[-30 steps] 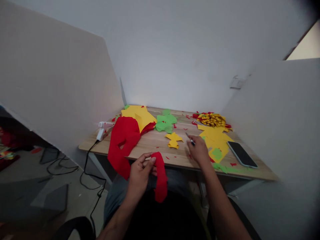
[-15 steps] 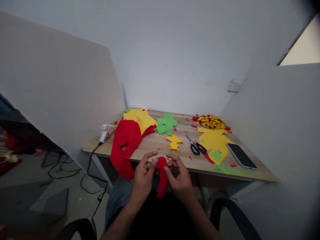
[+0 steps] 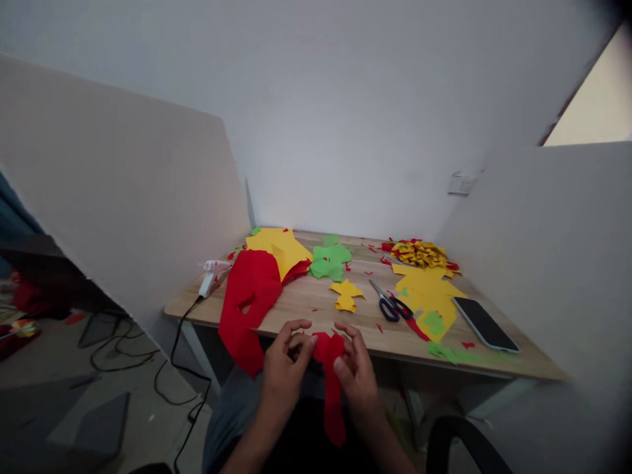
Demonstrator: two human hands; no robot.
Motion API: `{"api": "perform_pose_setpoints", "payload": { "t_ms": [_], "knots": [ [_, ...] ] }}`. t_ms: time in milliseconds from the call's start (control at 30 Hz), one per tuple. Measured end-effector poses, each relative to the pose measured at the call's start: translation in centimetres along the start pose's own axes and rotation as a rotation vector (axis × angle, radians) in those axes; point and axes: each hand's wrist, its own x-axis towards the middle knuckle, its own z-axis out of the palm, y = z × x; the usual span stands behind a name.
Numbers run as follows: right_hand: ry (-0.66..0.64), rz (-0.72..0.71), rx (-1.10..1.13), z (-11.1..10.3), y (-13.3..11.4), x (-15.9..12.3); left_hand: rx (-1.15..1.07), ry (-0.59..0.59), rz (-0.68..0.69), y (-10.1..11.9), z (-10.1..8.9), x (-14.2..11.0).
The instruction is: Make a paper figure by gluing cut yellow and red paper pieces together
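Observation:
Between my two hands, over my lap at the table's front edge, is a red felt-like strip (image 3: 334, 401) with a folded or gathered top. My left hand (image 3: 289, 355) pinches its upper left part between thumb and fingers. My right hand (image 3: 355, 368) grips the upper right part, thumb in front, while the long end hangs down. Beyond them a small yellow cut piece (image 3: 346, 296) lies on the table, and dark-handled scissors (image 3: 390, 304) rest to its right. A large red sheet (image 3: 249, 289) with a cut-out hole drapes over the front edge left of my hands.
On the wooden table (image 3: 291, 309) are a white glue gun (image 3: 208, 279) with a black cord, a yellow sheet (image 3: 274, 247), green pieces (image 3: 330, 260), yellow scraps (image 3: 432, 296), a ruffled yellow heap (image 3: 419, 253) and a phone (image 3: 486, 324). Partitions stand left and right.
The red strip has shifted in my fingers, its top now spread wider and its tail hanging lower and further right. The view has tilted slightly upward.

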Motion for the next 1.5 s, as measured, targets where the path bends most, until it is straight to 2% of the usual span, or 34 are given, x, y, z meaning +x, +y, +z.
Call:
{"api": "perform_pose_setpoints", "payload": {
  "t_ms": [133, 267, 467, 633, 733, 833, 967, 1067, 1267, 1367, 1433, 1500],
  "knots": [
    [0.01, 0.06, -0.033, 0.3, 0.8, -0.2, 0.038, 0.054, 0.044, -0.5, -0.4, 0.1],
    [0.044, 0.158, 0.061, 0.5, 0.7, -0.1, 0.121, 0.147, 0.1, -1.4, -1.0, 0.4],
    [0.021, 0.167, 0.149, -0.5, -0.9, 0.2, 0.275, 0.165, 0.2, -1.9, -1.4, 1.0],
    [0.086, 0.245, 0.191, -1.1, -2.2, 0.4, 0.322, 0.161, 0.244, -1.5, -1.6, 1.1],
    [0.076, 0.264, 0.276, -1.3, -2.6, 0.7, 0.331, 0.101, 0.227, -1.6, -1.6, 1.2],
    [0.097, 0.201, 0.183, -1.8, -2.7, 1.5, 0.31, 0.002, 0.196, -1.7, -1.5, 1.4],
    [0.264, 0.044, -0.018, -2.8, -2.6, 2.5, 0.273, -0.13, 0.167, -1.4, -1.4, 1.4],
    [0.315, -0.027, -0.021, -3.5, -2.2, 2.7, 0.205, -0.204, 0.128, -0.9, -1.4, 1.1],
    [0.311, 0.123, 0.26, -3.0, -2.7, 2.2, -0.197, -0.346, -0.078, -0.9, -1.9, 1.2],
    [0.319, 0.135, 0.321, -2.4, -3.2, 2.2, -0.382, -0.349, -0.129, -0.7, -1.9, 1.1],
    [0.316, 0.125, 0.334, -2.1, -3.3, 2.3, -0.467, -0.423, -0.199, -0.5, -1.6, 0.8],
    [0.296, 0.116, 0.327, -2.2, -3.3, 2.5, -0.458, -0.5, -0.267, -0.5, -0.9, 0.6]
  ]
}}
